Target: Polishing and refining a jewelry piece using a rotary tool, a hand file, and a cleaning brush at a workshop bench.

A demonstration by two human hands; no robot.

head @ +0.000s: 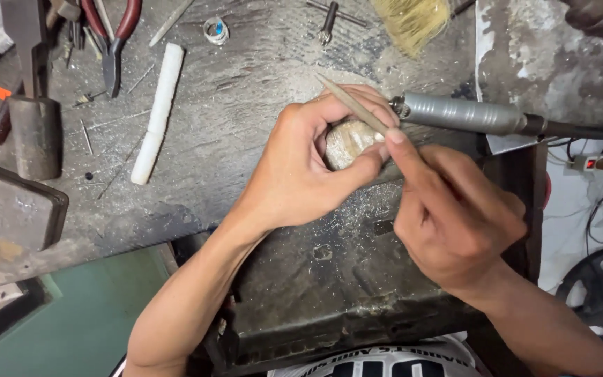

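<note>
My left hand (308, 164) curls around a small rounded, pale stone-like piece (347, 143) and holds it against the worn bench top. My right hand (455, 216) pinches a thin tapered stick or file (352, 105) whose lower end meets the piece; the stick slants up to the left over my left fingers. A grey ribbed rotary handpiece (462, 114) with a black cable lies just behind both hands, its tip close to my left fingertips.
A white rod (156, 112) lies left of centre. Red-handled pliers (116, 42), a dark hammer head (35, 136) and a dark block (12, 206) crowd the left side. A bristle brush (413, 21) and small bits lie at the back. A dusty tray (329, 279) sits below the hands.
</note>
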